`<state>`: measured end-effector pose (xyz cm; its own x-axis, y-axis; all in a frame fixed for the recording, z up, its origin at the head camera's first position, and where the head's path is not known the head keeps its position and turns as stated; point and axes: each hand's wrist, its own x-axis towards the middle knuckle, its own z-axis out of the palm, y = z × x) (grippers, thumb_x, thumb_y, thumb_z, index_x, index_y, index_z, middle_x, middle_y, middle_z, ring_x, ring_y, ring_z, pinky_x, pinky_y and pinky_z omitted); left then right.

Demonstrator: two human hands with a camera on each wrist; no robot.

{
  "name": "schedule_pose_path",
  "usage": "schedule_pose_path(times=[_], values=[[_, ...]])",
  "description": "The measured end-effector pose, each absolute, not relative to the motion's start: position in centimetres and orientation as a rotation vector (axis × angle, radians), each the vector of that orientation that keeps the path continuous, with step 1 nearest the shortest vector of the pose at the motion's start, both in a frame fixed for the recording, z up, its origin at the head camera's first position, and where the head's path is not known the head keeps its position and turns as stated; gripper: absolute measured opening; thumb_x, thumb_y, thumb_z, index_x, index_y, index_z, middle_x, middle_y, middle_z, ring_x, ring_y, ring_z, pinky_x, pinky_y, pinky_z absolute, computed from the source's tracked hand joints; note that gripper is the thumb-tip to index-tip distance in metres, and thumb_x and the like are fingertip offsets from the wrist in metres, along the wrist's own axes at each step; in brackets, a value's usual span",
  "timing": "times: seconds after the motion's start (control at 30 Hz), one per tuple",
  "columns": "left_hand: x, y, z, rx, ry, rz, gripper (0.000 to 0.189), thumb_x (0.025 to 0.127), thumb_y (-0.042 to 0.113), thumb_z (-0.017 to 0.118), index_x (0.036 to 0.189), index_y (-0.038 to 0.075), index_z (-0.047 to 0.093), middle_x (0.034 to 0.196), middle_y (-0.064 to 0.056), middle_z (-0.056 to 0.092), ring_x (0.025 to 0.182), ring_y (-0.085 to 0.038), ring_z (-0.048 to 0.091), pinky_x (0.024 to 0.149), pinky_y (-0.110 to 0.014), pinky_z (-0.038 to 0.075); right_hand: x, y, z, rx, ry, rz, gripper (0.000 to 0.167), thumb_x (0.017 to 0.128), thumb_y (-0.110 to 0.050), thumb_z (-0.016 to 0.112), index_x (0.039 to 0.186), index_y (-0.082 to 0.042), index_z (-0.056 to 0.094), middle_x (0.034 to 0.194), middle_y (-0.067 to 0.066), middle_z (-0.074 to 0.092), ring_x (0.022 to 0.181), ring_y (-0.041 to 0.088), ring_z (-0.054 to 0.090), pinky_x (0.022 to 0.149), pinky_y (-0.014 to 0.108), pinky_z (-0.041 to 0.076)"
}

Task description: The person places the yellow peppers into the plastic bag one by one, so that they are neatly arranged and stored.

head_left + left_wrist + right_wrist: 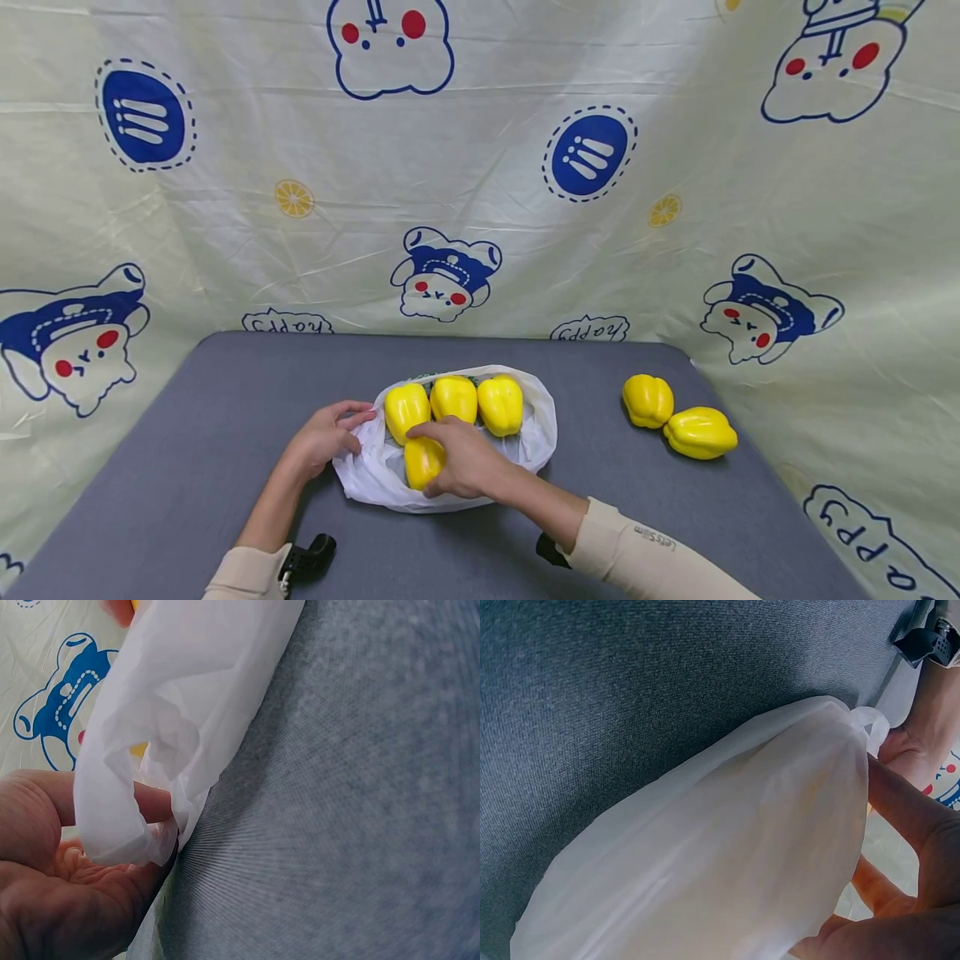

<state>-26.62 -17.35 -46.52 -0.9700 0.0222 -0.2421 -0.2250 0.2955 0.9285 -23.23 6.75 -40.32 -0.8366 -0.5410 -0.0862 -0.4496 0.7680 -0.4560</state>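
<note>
A white plastic bag [542, 417] lies with its mouth open in the middle of the table, also seen in both wrist views. Three yellow bell peppers [453, 398] sit in a row along its far side. My right hand [468, 458] reaches over the near rim and grips another yellow bell pepper [422, 463] inside the bag; in the right wrist view the bag wall hides this pepper. At the bag's left edge, my left hand [322, 435] holds the plastic, its thumb and fingers around a loop of the bag [112, 817] in the left wrist view.
Two more yellow bell peppers, one upright [648, 401] and one lying on its side [701, 433], touch each other at the table's right. The grey table [247, 400] ends at a printed curtain [510, 275] behind and at the sides.
</note>
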Motion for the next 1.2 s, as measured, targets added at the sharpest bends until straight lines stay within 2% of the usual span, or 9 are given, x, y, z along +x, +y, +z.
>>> schedule_pose_path(times=[0.33,0.7,0.83,0.93,1.2], values=[[-26.58,-17.38,-46.72,-0.192,2.355,1.732,0.068,0.073,-0.016,0.063,0.139,0.001,0.055,0.140,-0.019,0.062,0.143,-0.040,0.045,0.101,-0.044,0.051,-23.20,6.57,-40.44,-0.775,2.760,-0.652,0.072,0.072,-0.024,0.089,0.139,-0.022,0.061,0.134,0.003,0.063,0.118,0.022,0.054,0.102,0.046,0.046],[-26.54,-17.33,-46.65,-0.199,2.352,1.730,0.068,0.073,-0.016,0.063,0.139,0.000,0.055,0.141,-0.020,0.061,0.143,-0.041,0.044,0.100,-0.043,0.052,-23.29,6.41,-40.75,-0.810,2.764,-0.639,0.075,0.072,-0.025,0.090,0.140,-0.018,0.060,0.137,0.002,0.062,0.124,0.023,0.055,0.108,0.046,0.044],[-26.53,-17.29,-46.57,-0.200,2.356,1.729,0.068,0.073,-0.016,0.062,0.139,0.001,0.055,0.141,-0.020,0.061,0.143,-0.041,0.044,0.095,-0.040,0.055,-23.29,6.41,-40.59,-0.801,2.764,-0.648,0.077,0.071,-0.025,0.090,0.141,-0.017,0.058,0.138,0.002,0.062,0.123,0.023,0.056,0.108,0.046,0.044],[-26.52,-17.30,-46.56,-0.197,2.354,1.735,0.068,0.073,-0.017,0.062,0.138,0.000,0.056,0.141,-0.020,0.061,0.143,-0.041,0.044,0.091,-0.036,0.057,-23.35,6.44,-40.39,-0.791,2.759,-0.659,0.076,0.072,-0.024,0.090,0.140,-0.017,0.058,0.137,0.002,0.063,0.122,0.023,0.056,0.109,0.047,0.044],[-26.59,-17.40,-46.55,-0.189,2.347,1.736,0.068,0.074,-0.017,0.062,0.139,0.001,0.055,0.141,-0.019,0.061,0.144,-0.041,0.043,0.090,-0.033,0.056,-23.38,6.65,-40.23,-0.786,2.753,-0.673,0.068,0.073,-0.024,0.090,0.134,-0.017,0.063,0.132,0.002,0.065,0.118,0.022,0.056,0.107,0.046,0.044]])
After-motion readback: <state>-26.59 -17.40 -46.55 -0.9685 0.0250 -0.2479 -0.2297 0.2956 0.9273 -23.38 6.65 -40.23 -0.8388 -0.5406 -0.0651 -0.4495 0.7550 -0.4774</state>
